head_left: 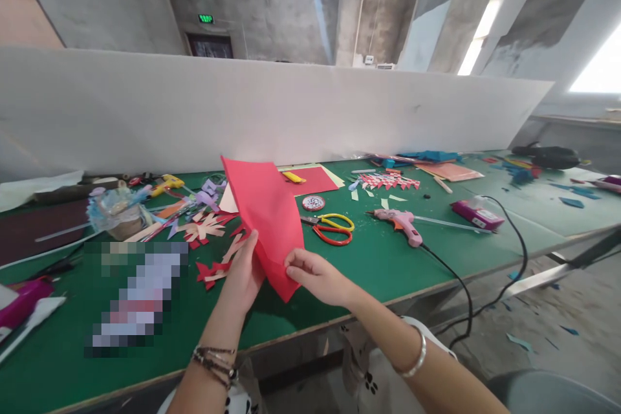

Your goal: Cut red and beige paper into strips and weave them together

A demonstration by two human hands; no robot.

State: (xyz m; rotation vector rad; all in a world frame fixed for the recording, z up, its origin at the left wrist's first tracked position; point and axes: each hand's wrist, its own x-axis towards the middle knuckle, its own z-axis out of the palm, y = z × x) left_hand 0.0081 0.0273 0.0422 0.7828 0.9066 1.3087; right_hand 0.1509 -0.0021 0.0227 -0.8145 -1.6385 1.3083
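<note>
A red sheet of paper [269, 207], slightly curved, is held up above the green table between both hands. My left hand [247, 272] grips its lower left edge, with the thumb on the near face and the other fingers hidden behind. At the lower right corner, my right hand [313, 275] pinches the sheet between thumb and curled fingers. Just right of the sheet lie scissors [332, 229] with red and yellow handles. Behind them is a round tin of pins or beads [313, 202]. Cut red and cream paper pieces [206, 229] lie left of the sheet.
A pink glue gun [402, 223] with a glue stick lies to the right, its cord running over the table [369, 278] edge. A yellow cutter [294, 176] rests on flat red paper. A white board [291, 113] stands along the back. A cup of ribbons [119, 210] is at left.
</note>
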